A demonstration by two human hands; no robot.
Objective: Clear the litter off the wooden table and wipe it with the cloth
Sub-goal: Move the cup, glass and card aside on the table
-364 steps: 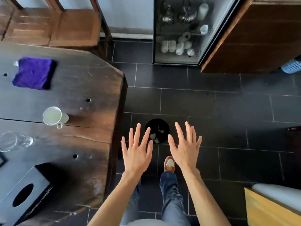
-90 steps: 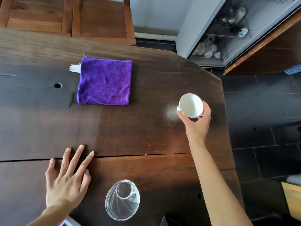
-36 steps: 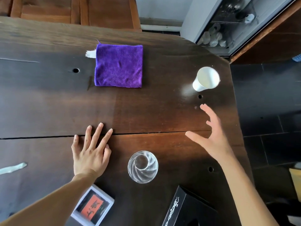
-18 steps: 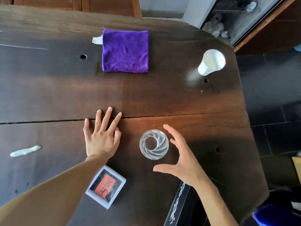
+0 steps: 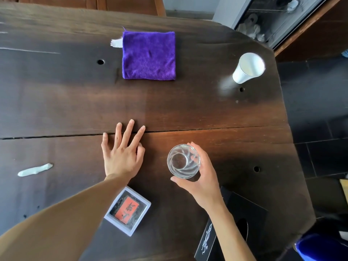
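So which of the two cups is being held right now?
The clear glass, gripped by the right hand near the table's front. The white paper cup stands alone by the far corner.

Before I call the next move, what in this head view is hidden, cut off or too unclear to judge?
- Black box: head view, partly hidden by the right forearm and cut by the bottom edge.
- Glass: its far wall is covered by the right hand; whether its base rests on the table cannot be told.
- White tag: runs under the purple cloth.
- Pale smear: liquid or solid litter, unclear.
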